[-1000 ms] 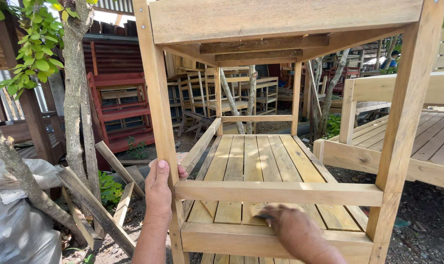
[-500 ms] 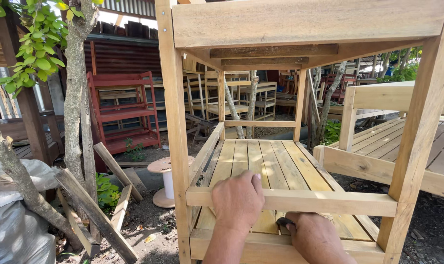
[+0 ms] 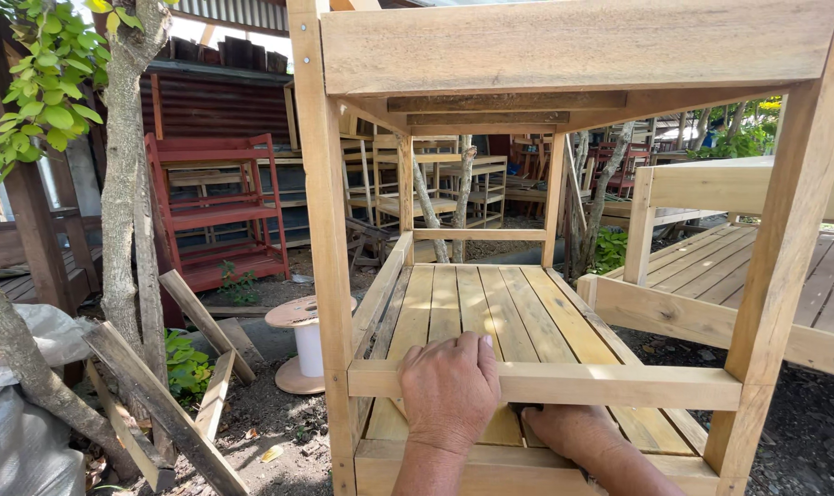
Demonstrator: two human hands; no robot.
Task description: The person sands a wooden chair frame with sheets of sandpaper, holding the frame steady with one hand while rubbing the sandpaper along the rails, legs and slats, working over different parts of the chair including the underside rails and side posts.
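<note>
The left hand (image 3: 448, 390) lies over the near crosspiece, the front rail (image 3: 619, 384), of a pale wooden shelf unit (image 3: 564, 55); its fingers (image 3: 454, 347) are together and curled over the rail's top edge, gripping it, with the back of the hand towards the camera. The right hand (image 3: 573, 432) sits just right of it and lower, tucked under that rail above the slats. Its fingers are hidden behind the rail, so I cannot tell whether they are spread or closed; a small dark object (image 3: 525, 407) shows at its edge, too little to name.

The shelf unit fills the middle and right of the view, close in front. It is raw, unpainted timber, yellowish with grey-green streaks and visible grain. Two square posts rise at the near corners, a broad board spans the top, and the slatted shelf (image 3: 490, 308) runs away from the hands to a far rail, with narrow gaps between the boards.

To the left stand a tree trunk (image 3: 123, 184), leaning planks (image 3: 206, 321), a wooden cable spool (image 3: 299, 344) on the dirt and, farther off, a red shelf rack (image 3: 215, 207). A slatted wooden platform (image 3: 757, 285) lies to the right.
</note>
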